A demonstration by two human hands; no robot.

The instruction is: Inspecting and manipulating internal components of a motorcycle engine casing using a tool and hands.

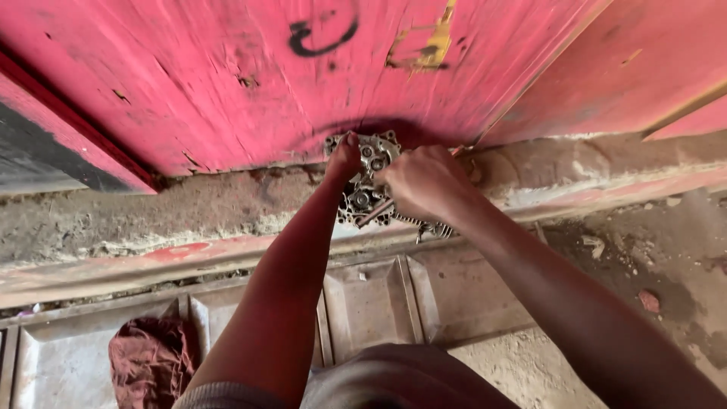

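A grey metal engine casing [370,191] with round bearing holes leans upright against a worn red wooden door [227,83], standing on a concrete ledge. My left hand [343,157] grips the casing's top left edge. My right hand [424,184] is closed around a thin metal tool [374,214] whose tip sits against the casing's lower middle. A short chain-like part [428,226] hangs at the casing's lower right, below my right wrist.
A dusty concrete step [151,220] runs across the view. Below it lies a ribbed grey metal sheet [371,303], with a crumpled dark red rag [151,360] at the lower left. Rubble and dirt are scattered at the right [644,265].
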